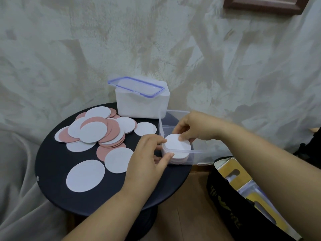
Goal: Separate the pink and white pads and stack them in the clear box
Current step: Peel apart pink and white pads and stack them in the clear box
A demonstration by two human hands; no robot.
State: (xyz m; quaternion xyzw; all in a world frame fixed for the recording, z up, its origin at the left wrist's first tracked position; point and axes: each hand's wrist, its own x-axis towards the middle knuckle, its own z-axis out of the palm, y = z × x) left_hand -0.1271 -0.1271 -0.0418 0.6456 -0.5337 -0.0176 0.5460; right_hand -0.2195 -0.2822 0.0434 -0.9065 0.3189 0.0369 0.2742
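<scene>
Both hands are pinching the white pad stack [177, 145] inside the clear box [175, 115]: left hand [147, 153] and right hand [191, 127] fingers curled on its edges.

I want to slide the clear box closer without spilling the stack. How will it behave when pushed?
The clear box looks thin-walled and light, so it should slide easily on the smooth black table. It overhangs the table edge, so it may tip. Its white pads rise above the rim and could shift.

L grip [149, 150], R grip [189, 126] pinching.
</scene>
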